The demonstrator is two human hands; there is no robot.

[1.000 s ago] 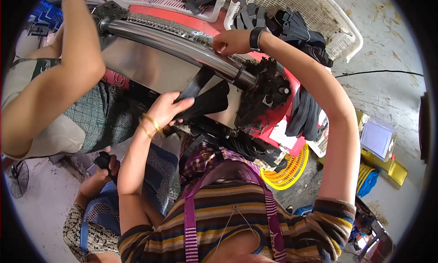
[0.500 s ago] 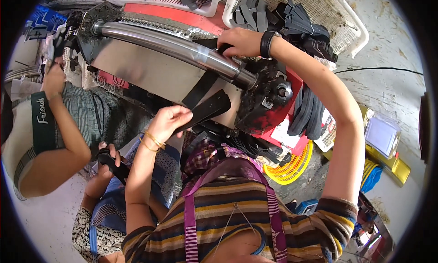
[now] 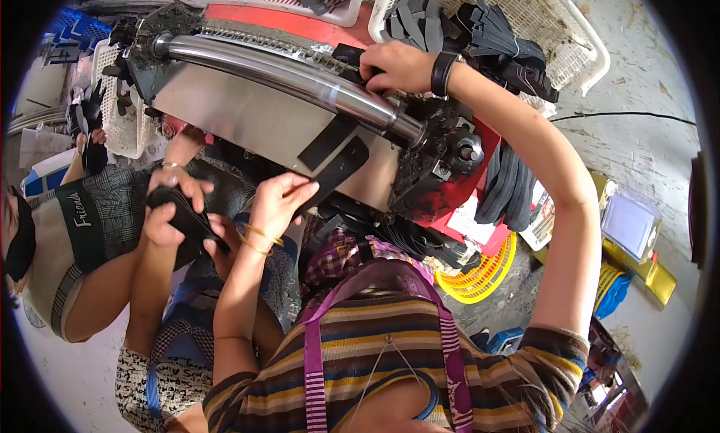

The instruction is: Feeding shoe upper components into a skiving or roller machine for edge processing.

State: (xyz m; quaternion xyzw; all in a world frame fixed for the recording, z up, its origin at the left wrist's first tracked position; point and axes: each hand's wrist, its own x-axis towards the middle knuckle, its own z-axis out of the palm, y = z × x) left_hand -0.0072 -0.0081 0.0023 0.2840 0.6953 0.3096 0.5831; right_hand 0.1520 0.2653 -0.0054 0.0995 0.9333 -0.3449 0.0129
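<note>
My left hand (image 3: 279, 206) pinches a flat black strip (image 3: 341, 170) between thumb and fingers, its far end slanting up over the bare metal plate (image 3: 247, 118) of a roller machine. A second black strip (image 3: 328, 142) lies on the plate beside it, one end running under the shiny metal roller (image 3: 292, 79). Beyond the roller, my right hand (image 3: 399, 67) has its fingers curled at the edge of another black piece (image 3: 347, 54), which looks gripped. Its fingertips are partly hidden behind the roller.
White plastic baskets (image 3: 581, 39) with black and grey strips stand behind the machine. Dark strips (image 3: 506, 185) hang at its right end, above a yellow basket (image 3: 480, 279). Close on my left, a person's hands (image 3: 176, 208) hold black strips; another person sits farther left.
The strip in my left hand now points straighter along the plate. The other strip's near end has drawn toward the roller. My right hand barely shifted; the neighbouring person's hands came together.
</note>
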